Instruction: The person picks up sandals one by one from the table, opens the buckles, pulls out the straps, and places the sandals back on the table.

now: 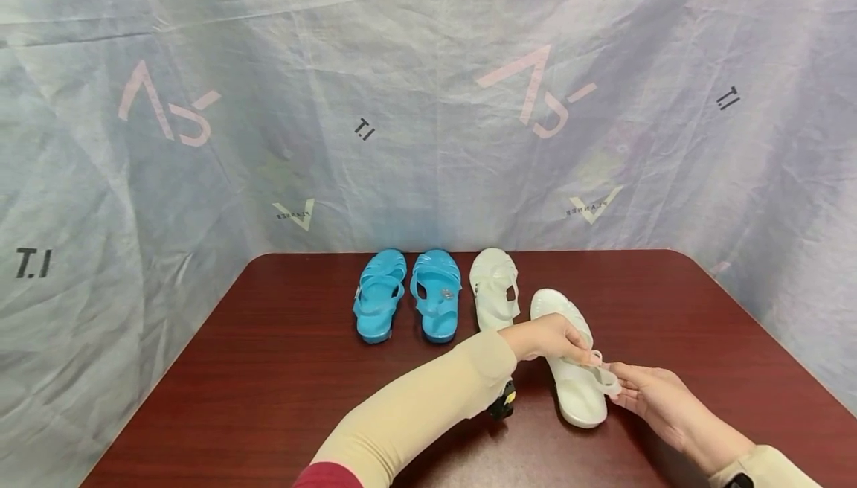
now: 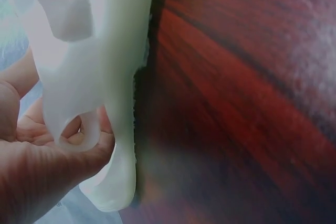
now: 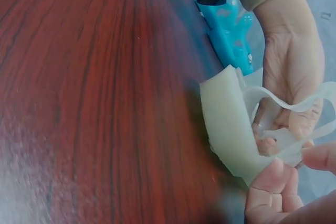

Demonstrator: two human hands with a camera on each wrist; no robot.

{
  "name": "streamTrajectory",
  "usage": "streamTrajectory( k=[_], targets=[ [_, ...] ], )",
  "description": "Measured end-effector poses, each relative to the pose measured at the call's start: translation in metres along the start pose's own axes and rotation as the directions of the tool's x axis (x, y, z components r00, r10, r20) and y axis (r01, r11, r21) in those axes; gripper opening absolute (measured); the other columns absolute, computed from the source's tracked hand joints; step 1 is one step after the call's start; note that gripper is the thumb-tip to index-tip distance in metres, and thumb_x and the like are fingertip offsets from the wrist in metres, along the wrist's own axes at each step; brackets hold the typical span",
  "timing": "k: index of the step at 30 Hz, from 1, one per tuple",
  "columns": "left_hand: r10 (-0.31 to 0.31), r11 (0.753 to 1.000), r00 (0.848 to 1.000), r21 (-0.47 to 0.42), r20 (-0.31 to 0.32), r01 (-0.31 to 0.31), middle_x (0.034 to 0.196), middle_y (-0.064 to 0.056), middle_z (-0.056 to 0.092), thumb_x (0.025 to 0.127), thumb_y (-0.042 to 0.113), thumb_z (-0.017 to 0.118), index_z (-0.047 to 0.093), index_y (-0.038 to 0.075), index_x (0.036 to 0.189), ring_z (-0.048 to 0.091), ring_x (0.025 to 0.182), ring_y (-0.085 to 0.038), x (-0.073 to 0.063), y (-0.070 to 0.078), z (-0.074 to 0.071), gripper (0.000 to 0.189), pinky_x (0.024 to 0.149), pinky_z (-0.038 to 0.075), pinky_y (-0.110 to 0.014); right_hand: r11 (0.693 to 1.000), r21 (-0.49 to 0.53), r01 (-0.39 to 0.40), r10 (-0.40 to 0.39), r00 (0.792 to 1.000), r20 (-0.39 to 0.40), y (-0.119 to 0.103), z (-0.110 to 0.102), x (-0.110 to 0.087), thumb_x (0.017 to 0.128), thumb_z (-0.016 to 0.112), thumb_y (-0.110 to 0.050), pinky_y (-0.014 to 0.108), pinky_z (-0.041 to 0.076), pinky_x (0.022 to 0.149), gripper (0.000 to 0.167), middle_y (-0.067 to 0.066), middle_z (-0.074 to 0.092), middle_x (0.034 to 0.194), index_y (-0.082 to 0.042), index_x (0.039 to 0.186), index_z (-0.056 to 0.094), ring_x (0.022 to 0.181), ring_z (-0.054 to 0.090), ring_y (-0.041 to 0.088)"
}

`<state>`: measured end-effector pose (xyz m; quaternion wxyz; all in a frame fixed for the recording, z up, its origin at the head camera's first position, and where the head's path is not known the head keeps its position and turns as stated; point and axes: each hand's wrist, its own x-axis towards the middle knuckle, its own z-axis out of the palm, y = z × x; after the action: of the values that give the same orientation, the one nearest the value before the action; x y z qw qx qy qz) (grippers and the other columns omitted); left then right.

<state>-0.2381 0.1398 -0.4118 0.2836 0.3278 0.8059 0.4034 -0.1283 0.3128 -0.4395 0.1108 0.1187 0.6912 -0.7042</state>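
A white sandal [image 1: 581,402] rests on the table, toe pointing away, its heel strap [image 1: 608,382] loose and pulled out to the right. Reaching across the sandal, my left hand [image 1: 550,335] pinches the strap's upper part near a small loop [image 2: 79,135]. From the right, my right hand [image 1: 663,402] pinches the strap's outer part between thumb and fingers. In the right wrist view the strap [image 3: 315,103] bows between both hands, above the heel end of the sandal. The strap's fastening point is partly hidden by the fingers.
A second white sandal [image 1: 494,287] stands to the left, partly behind my left forearm. Beyond it are two blue sandals [image 1: 380,298] [image 1: 438,298] side by side. The reddish-brown table [image 1: 268,376] ends at a hanging grey cloth [image 1: 428,175].
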Motion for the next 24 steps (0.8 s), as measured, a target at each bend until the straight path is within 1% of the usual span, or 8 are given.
streamTrajectory(
  k=[1, 3, 6, 8, 11, 15, 20, 24],
  targets=[
    [-0.001, 1.000, 1.000, 0.003, -0.004, 0.001, 0.087, 0.000, 0.076, 0.087, 0.020, 0.074, 0.078, 0.006, 0.096, 0.053, 0.076, 0.007, -0.0007, -0.0002, 0.0001, 0.018, 0.067, 0.046, -0.011, 1.000, -0.010, 0.002, -0.002, 1.000, 0.007, 0.0002, -0.0007, -0.0003, 0.100, 0.050, -0.019, 0.024, 0.054, 0.080, 0.029, -0.005, 0.058, 0.105, 0.002, 0.116, 0.064, 0.088, 0.061, 0.006],
    [-0.003, 1.000, 1.000, 0.014, -0.015, 0.003, 0.085, 0.003, 0.076, 0.086, 0.022, 0.074, 0.079, 0.007, 0.095, 0.053, 0.077, 0.007, -0.0018, -0.0006, 0.0003, 0.017, 0.068, 0.046, -0.011, 1.000, -0.022, 0.006, -0.006, 1.000, 0.027, -0.0004, -0.0013, -0.0008, 0.100, 0.051, -0.019, 0.024, 0.054, 0.080, 0.027, -0.006, 0.059, 0.105, -0.001, 0.114, 0.065, 0.089, 0.061, 0.005],
    [0.004, 0.999, 1.000, 0.034, -0.023, -0.003, 0.082, 0.006, 0.074, 0.086, 0.024, 0.075, 0.079, 0.009, 0.093, 0.052, 0.077, 0.007, -0.0019, -0.0015, 0.0003, 0.018, 0.067, 0.045, -0.011, 1.000, -0.003, 0.011, -0.010, 0.997, 0.080, -0.0010, -0.0029, -0.0027, 0.101, 0.052, -0.019, 0.023, 0.055, 0.080, 0.019, -0.008, 0.063, 0.101, -0.013, 0.101, 0.070, 0.088, 0.063, 0.005],
    [0.011, 0.999, 1.000, 0.040, -0.024, -0.010, 0.080, 0.008, 0.073, 0.085, 0.025, 0.076, 0.079, 0.009, 0.093, 0.052, 0.076, 0.007, -0.0010, -0.0021, 0.0004, 0.018, 0.067, 0.046, -0.011, 1.000, 0.019, 0.019, -0.022, 0.992, 0.128, -0.0007, -0.0043, -0.0044, 0.101, 0.051, -0.017, 0.023, 0.055, 0.081, 0.020, -0.008, 0.065, 0.098, -0.017, 0.096, 0.070, 0.088, 0.064, 0.005],
    [0.011, 0.999, 1.000, 0.044, -0.027, -0.010, 0.081, 0.009, 0.073, 0.085, 0.025, 0.076, 0.080, 0.011, 0.093, 0.053, 0.077, 0.006, 0.0005, -0.0030, 0.0001, 0.017, 0.067, 0.046, -0.011, 0.999, 0.050, 0.022, -0.030, 0.985, 0.171, 0.0003, -0.0060, -0.0067, 0.102, 0.048, -0.015, 0.024, 0.056, 0.080, 0.024, -0.006, 0.066, 0.096, -0.016, 0.095, 0.071, 0.087, 0.065, 0.007],
    [0.005, 1.000, 0.999, 0.031, -0.033, -0.004, 0.084, 0.008, 0.074, 0.085, 0.025, 0.076, 0.080, 0.011, 0.094, 0.054, 0.078, 0.006, 0.0021, -0.0042, -0.0005, 0.017, 0.070, 0.046, -0.012, 0.998, 0.058, 0.019, -0.029, 0.984, 0.173, 0.0006, -0.0059, -0.0071, 0.102, 0.047, -0.014, 0.024, 0.056, 0.080, 0.024, -0.005, 0.067, 0.094, -0.015, 0.095, 0.071, 0.086, 0.066, 0.009],
    [0.011, 1.000, 0.999, 0.009, -0.031, -0.011, 0.084, 0.006, 0.075, 0.085, 0.024, 0.076, 0.079, 0.010, 0.094, 0.055, 0.078, 0.007, 0.0021, -0.0050, 0.0005, 0.017, 0.070, 0.047, -0.011, 0.997, 0.078, 0.016, -0.030, 0.984, 0.177, 0.0027, -0.0048, -0.0070, 0.102, 0.047, -0.013, 0.024, 0.056, 0.080, 0.025, -0.004, 0.067, 0.093, -0.016, 0.093, 0.071, 0.086, 0.066, 0.009],
    [0.015, 1.000, 0.999, -0.024, -0.030, -0.016, 0.084, 0.004, 0.076, 0.085, 0.022, 0.076, 0.079, 0.008, 0.094, 0.055, 0.075, 0.007, 0.0024, -0.0056, 0.0033, 0.017, 0.068, 0.047, -0.011, 0.996, 0.092, 0.006, -0.020, 0.988, 0.151, 0.0052, -0.0033, -0.0069, 0.101, 0.047, -0.013, 0.023, 0.056, 0.080, 0.026, -0.005, 0.066, 0.094, -0.016, 0.092, 0.072, 0.086, 0.065, 0.007]
  ],
)
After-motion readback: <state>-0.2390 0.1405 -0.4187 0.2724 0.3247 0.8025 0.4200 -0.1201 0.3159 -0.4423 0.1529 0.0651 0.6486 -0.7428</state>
